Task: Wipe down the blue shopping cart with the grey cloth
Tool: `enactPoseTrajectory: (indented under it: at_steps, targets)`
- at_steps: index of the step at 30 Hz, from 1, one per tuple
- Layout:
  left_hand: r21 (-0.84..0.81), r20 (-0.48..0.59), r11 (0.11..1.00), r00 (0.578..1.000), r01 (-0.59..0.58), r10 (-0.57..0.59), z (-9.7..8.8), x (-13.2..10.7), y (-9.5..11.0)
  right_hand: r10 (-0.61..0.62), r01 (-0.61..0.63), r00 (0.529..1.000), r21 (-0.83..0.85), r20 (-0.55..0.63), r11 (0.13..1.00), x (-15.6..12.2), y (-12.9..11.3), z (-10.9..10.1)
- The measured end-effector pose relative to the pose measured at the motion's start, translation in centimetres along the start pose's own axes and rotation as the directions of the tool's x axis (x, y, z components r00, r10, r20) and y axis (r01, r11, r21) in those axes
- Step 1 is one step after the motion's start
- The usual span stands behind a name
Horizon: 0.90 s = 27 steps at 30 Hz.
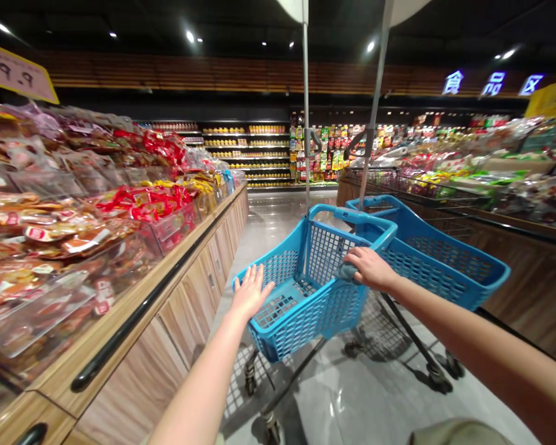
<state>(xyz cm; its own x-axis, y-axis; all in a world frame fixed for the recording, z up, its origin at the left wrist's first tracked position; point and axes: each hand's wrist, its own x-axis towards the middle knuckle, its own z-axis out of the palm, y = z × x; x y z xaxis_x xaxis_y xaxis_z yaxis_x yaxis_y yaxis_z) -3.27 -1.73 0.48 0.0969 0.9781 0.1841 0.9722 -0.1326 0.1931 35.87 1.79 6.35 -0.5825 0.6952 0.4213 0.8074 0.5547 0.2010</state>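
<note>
A blue shopping cart [285, 346] with a lattice basket stands right in front of me. My left hand [251, 290] lies on the cart's near left rim, fingers spread and stretched out. On the opposite side, my right hand [369, 267] has its fingers wrapped round a grey-blue cloth [349, 272], pressed against the right rim. The basket's bottom shows bare lattice. A second blue shopping cart [458, 290] stands just beyond the first on the right, close against it.
Bins of packaged food [74, 228] on a wooden counter [180, 334] line the left. More packaged goods [491, 167] fill the right display, beside a wire cart [412, 179]. Stocked shelves [245, 151] stand at the back. Tall poles [306, 111] rise from the carts over the grey tiled floor [278, 213].
</note>
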Motion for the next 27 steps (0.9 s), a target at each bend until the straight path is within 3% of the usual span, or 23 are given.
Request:
enactPoseTrajectory:
  at_steps: [3,5,10,12,14,17,22,25,26,27]
  targets:
    - [-0.006,0.002,1.0,1.0,0.006,-0.006,-0.4,0.4,0.1,0.15,-0.15,0.988,-0.011,-0.037,0.989,0.1,-3.6,0.2]
    - [-0.04,0.004,0.998,0.999,0.042,-0.041,-0.8,0.3,1.2,0.194,-0.194,0.98,0.005,-0.035,0.981,0.1,-6.4,0.2]
    - [-0.161,-0.061,0.987,0.998,0.015,-0.025,-1.3,-2.2,5.9,0.158,-0.145,0.982,0.127,-0.1,0.981,-0.3,-12.9,0.8]
    - [-0.148,-0.055,0.987,0.996,0.055,-0.064,-1.2,-3.3,6.5,0.104,-0.088,0.988,0.137,-0.111,0.987,-0.6,-14.3,0.8]
    - [-0.106,-0.041,0.988,0.992,0.116,-0.121,-1.2,-3.9,5.7,-0.011,0.021,0.996,0.121,-0.087,0.992,-0.8,-14.5,0.5]
    - [-0.017,-0.055,0.991,0.99,0.129,-0.13,-1.5,-4.0,3.3,-0.12,0.126,0.99,0.067,-0.079,0.99,-1.4,-12.9,-0.5]
    - [0.064,-0.04,0.995,0.996,0.079,-0.076,-2.5,-3.7,0.5,-0.104,0.103,0.989,-0.015,-0.103,0.995,-4.1,-6.4,-3.3]
    - [0.057,-0.035,0.998,0.999,0.036,-0.034,-2.5,-3.5,0.2,0.109,-0.115,0.977,-0.023,-0.184,0.993,-5.8,-1.0,-6.5]
    - [0.053,-0.033,0.998,0.999,0.03,-0.028,-2.5,-3.5,0.2,0.222,-0.232,0.942,-0.011,-0.251,0.973,-6.1,1.0,-7.8]
    - [0.051,-0.034,0.998,0.999,0.028,-0.026,-2.5,-3.4,0.2,0.332,-0.349,0.879,0.013,-0.343,0.937,-6.3,2.7,-9.1]
